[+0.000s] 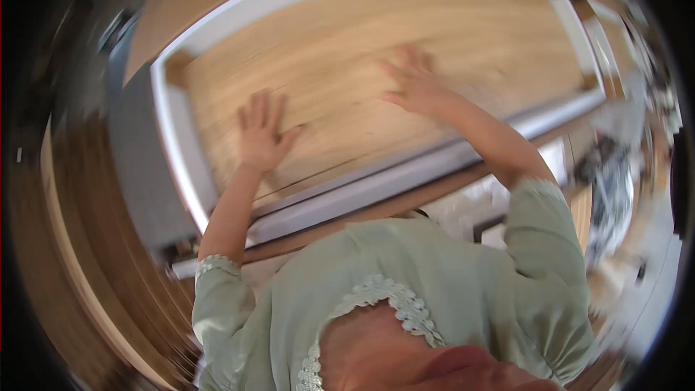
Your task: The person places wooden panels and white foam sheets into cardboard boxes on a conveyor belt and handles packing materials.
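A wide light-wood panel point(347, 36) lies in front of me, bordered by a raised white frame point(169, 127) with small wooden blocks in its corners. My left hand point(264, 134) is over the left part of the panel, fingers spread and empty. Farther back and to the right, my right hand point(416, 83) is also spread over the wood, smeared by motion, with nothing in it. Whether either palm presses on the wood or hovers just above it is hard to tell. A thin dark line runs along the panel near its front edge.
Long brown boards point(108, 246) lie at the left, beside a grey panel point(141, 174). Behind the frame extends a tan board point(177, 18). Something in clear plastic point(612, 192) sits at the right. The surroundings are blurred.
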{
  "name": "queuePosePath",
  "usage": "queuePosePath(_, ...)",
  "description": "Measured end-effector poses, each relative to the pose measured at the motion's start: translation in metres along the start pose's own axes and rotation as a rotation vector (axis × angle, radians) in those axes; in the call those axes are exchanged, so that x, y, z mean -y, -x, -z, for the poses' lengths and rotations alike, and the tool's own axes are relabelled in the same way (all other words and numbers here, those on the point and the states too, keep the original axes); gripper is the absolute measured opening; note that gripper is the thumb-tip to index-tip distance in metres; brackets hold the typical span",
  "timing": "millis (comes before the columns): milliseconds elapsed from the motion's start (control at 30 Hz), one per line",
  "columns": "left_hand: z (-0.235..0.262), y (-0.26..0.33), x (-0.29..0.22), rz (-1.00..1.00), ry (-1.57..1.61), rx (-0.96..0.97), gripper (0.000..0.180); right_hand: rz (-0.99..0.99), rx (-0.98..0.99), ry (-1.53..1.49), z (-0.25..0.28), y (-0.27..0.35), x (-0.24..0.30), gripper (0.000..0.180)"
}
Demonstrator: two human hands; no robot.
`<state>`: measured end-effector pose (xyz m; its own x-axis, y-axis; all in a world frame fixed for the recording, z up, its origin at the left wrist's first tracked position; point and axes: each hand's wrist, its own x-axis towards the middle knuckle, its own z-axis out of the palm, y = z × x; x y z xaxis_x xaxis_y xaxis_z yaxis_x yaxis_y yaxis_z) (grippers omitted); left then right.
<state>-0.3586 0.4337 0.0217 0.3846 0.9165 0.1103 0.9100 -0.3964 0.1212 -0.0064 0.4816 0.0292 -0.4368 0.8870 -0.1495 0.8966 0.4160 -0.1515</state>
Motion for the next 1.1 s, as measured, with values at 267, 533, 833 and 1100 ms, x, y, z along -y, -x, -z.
queuePosePath(267, -0.035, -0.039, -0.054, -0.078, -0.036, -0.245, 0.063, -0.099, 0.028, -0.039, 0.03, 0.025, -0.028, 0.06)
queuePosePath(533, -0.065, -0.142, -0.331, -0.665, 0.605, -0.016, 0.054, 0.009, -0.786, -0.403, 0.088, 0.154, -0.074, 0.037)
queuePosePath(833, -0.081, -0.173, -0.399, -0.916, -0.205, -0.015, 0.056, -1.192, -1.045, -0.311, -0.091, 0.526, -0.194, 0.027)
queuePosePath(1100, -0.031, -0.227, -0.432, -0.255, 0.224, 0.657, 0.038, -1.546, 0.153, -0.87, -0.338, 0.727, -0.173, 0.033)
